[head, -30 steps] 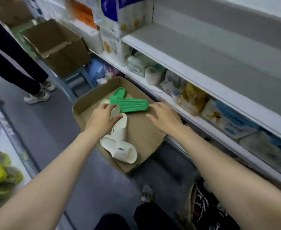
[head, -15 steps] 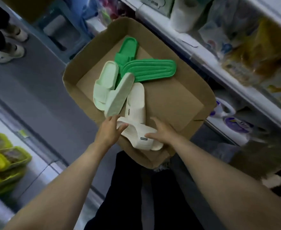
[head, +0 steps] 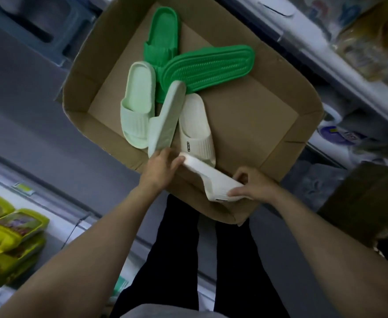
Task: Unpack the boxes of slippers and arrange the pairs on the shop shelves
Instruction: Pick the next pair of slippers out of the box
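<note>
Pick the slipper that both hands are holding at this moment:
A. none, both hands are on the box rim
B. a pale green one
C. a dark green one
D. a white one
D. The left hand grips one end of a white slipper and the right hand pinches its strap end, at the near edge of the box; the green slippers lie untouched.

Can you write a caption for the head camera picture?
Both hands lift a white slipper from the cardboard box.
</note>
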Available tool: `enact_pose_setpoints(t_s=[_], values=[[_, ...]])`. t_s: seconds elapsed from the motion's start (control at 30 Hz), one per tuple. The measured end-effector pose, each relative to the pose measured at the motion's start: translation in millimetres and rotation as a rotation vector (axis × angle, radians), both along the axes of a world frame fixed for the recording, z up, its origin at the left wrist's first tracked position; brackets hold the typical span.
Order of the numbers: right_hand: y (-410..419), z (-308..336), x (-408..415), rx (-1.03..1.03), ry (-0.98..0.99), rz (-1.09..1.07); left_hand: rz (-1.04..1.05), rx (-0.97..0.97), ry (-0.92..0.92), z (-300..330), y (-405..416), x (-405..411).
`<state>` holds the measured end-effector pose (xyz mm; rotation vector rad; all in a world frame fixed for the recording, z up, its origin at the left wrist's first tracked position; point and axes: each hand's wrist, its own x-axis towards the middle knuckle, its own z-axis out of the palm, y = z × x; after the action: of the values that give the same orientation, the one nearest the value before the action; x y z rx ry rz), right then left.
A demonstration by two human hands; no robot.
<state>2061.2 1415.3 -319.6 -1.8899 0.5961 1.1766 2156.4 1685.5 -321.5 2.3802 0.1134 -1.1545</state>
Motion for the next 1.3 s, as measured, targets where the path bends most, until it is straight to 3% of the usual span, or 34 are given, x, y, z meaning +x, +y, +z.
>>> enact_pose_setpoints(t_s=[0.2, 0.27, 0.53, 1.0, 1.3], values=[[-51.8, 37.3, -8.5, 0.190, -0.024, -0.585, 0.121, -0.050, 0.085, -13.5, -26.6, 12.3], [-55.2, 38.9, -7.8, 0.207, -0.053, -0.689, 0.184, -0.052, 0.140, -18.8, -38.8, 13.8], [-39.4, 18.6, -11.8, 0.176, -0.061, -0.822, 0.519, -0.057, 0.234, -59.9, -58.4, 9.1], [-34.2, 8.9, -21.9, 0.117, -0.058, -0.969, 0.615, -0.148, 0.188, -68.8, -54.2, 4.3], [-21.5, -8.0, -9.1, 0.134, -0.089, -0.960, 0.658, -0.368, 0.221, -71.5, -74.1, -2.6]])
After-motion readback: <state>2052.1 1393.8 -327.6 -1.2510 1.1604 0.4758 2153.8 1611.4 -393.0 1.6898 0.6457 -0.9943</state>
